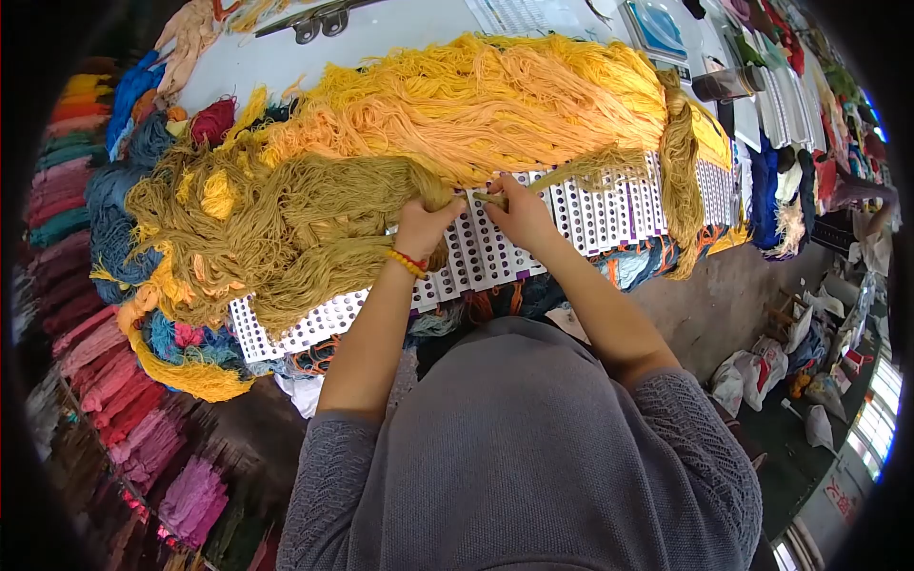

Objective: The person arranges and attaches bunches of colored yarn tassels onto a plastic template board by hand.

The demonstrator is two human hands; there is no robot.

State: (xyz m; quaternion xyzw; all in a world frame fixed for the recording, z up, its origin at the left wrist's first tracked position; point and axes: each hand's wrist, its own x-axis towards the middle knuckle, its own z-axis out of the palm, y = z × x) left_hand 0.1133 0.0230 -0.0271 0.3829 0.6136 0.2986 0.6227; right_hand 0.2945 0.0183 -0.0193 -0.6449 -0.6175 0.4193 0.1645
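Observation:
My left hand, with a red and yellow beaded bracelet at the wrist, is closed around a thick hank of olive-brown yarn. Close by on the right, my right hand pinches a thin strand bundle of the same yarn. From its fingers a loose olive bundle trails to the right. Under both hands lie white cards with rows of round holes. Behind them spreads a large heap of yellow and light orange yarn.
Another olive hank hangs over the cards at the right. A dark jar and a blue-lidded box stand at the back right. Scissors-like metal tool lies at the back. Colored yarn hanks hang at the left.

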